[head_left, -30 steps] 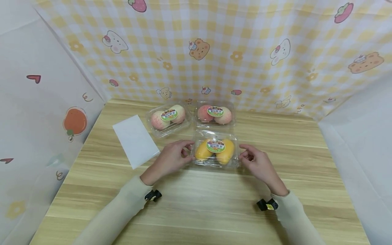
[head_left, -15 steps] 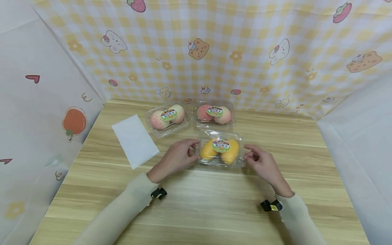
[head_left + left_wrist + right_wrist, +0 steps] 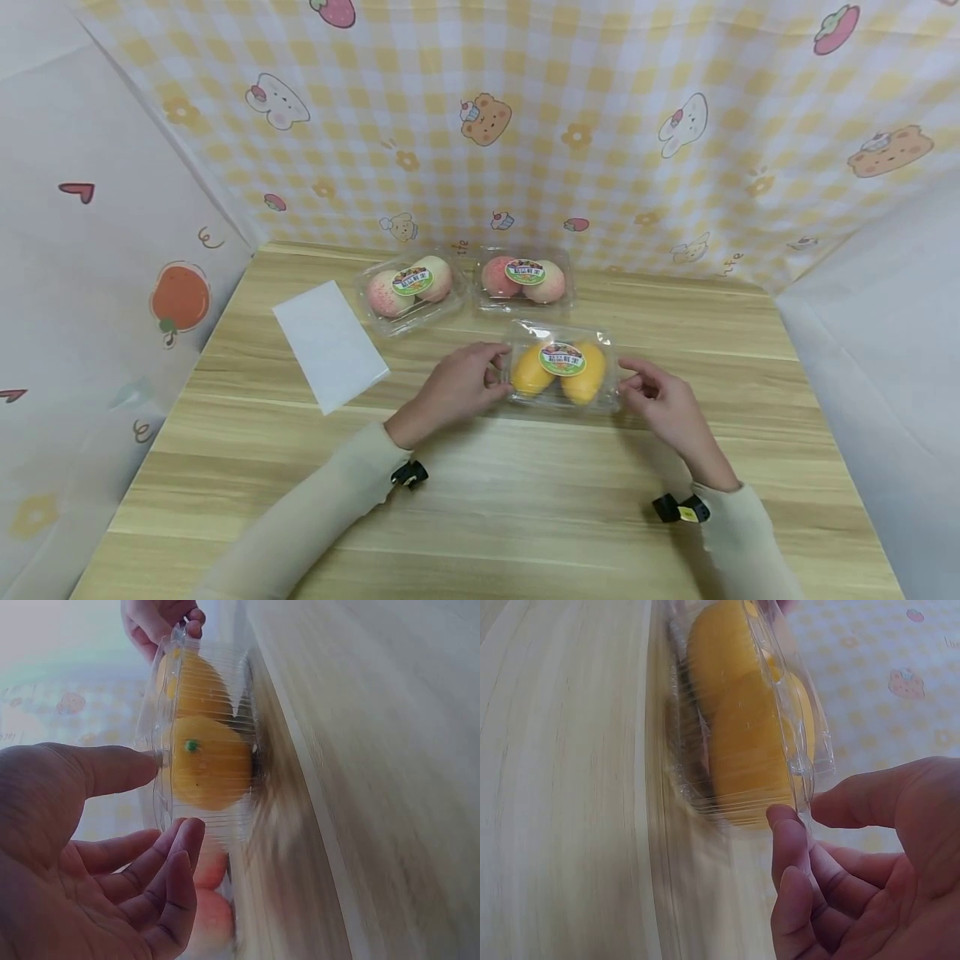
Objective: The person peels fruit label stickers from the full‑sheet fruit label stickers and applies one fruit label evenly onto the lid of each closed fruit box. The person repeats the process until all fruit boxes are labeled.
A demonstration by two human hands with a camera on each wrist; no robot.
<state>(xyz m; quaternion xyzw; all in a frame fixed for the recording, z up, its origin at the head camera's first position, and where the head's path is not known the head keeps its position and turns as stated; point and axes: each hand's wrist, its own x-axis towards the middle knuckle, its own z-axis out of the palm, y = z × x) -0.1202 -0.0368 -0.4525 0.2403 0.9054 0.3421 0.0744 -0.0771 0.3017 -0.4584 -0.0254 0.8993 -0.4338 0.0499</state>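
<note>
A clear plastic clamshell box (image 3: 564, 358) with two yellow mangoes (image 3: 590, 382) inside and a round label on its lid stands between the two hands in the head view. My left hand (image 3: 459, 385) pinches its left rim; the left wrist view has the thumb (image 3: 124, 771) at the lid edge and the fingers curled beneath. On the opposite side my right hand (image 3: 669, 410) grips the rim between thumb and fingers, as the right wrist view shows. The box stays level, close over the wooden table (image 3: 525, 517).
Behind it are two more clear boxes of pinkish peaches, one tilted at the left (image 3: 386, 321) and one straight (image 3: 525, 272) at the back. A white sheet (image 3: 332, 346) lies on the table's left. A yellow checked cloth (image 3: 577, 108) hangs along the back.
Both hands have moved the mango box to the right, away from its spot directly in front of the straight peach box. The peach boxes and white sheet have stayed in place.
</note>
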